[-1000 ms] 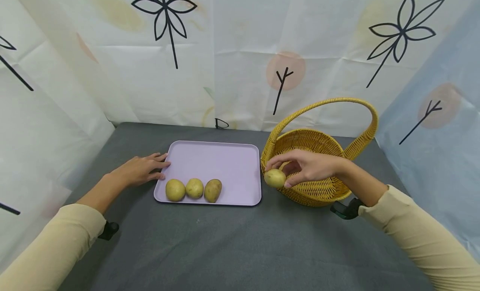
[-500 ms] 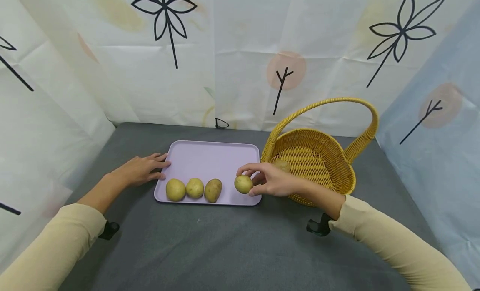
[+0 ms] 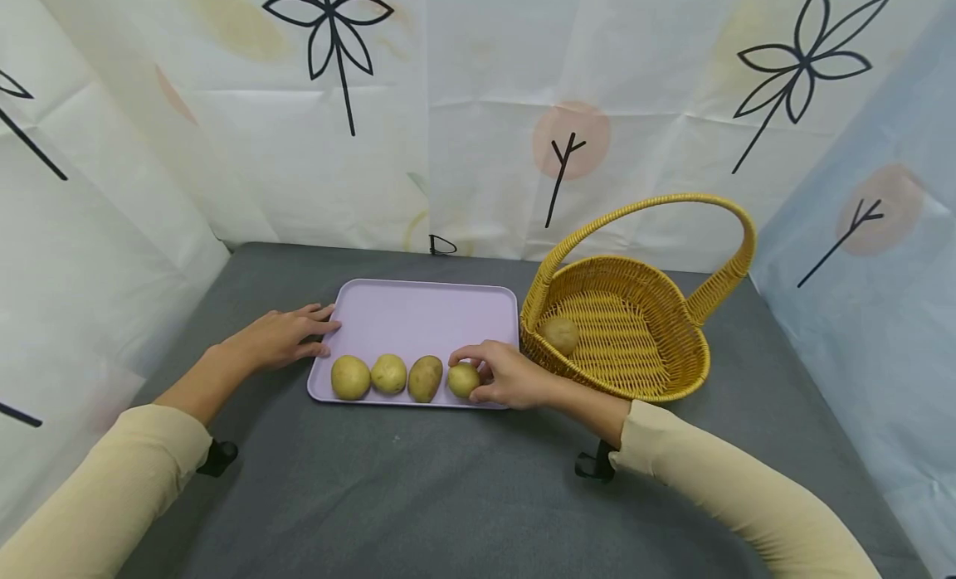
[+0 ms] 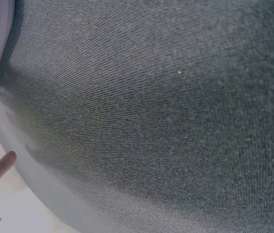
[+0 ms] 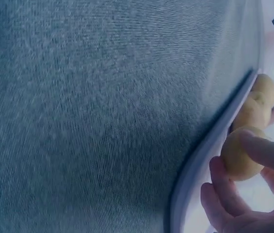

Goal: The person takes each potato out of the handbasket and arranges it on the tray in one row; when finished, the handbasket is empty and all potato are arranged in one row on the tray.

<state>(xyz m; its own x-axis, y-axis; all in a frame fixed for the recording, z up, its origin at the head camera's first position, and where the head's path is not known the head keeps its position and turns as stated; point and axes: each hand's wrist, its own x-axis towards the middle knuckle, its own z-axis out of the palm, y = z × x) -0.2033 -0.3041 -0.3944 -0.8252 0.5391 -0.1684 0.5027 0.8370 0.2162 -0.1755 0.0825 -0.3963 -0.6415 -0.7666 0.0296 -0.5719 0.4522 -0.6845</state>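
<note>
A small potato is pinched between the thumb and fingers of my right hand, low over the front right part of the lilac tray. The right wrist view shows the same potato between the fingertips, close to the tray's edge. In a row to its left along the tray's front rim lie a large round potato, a smaller potato and a browner oval potato. My left hand rests with its fingers spread on the tray's left rim.
A yellow wicker basket with a tall arched handle stands right of the tray, holding one potato at its left side. Dark grey cloth covers the table. Patterned white sheets hang behind and at the sides.
My right hand has carried the potato left and down from beside the basket to the end of the row on the tray. The left hand has stayed put.
</note>
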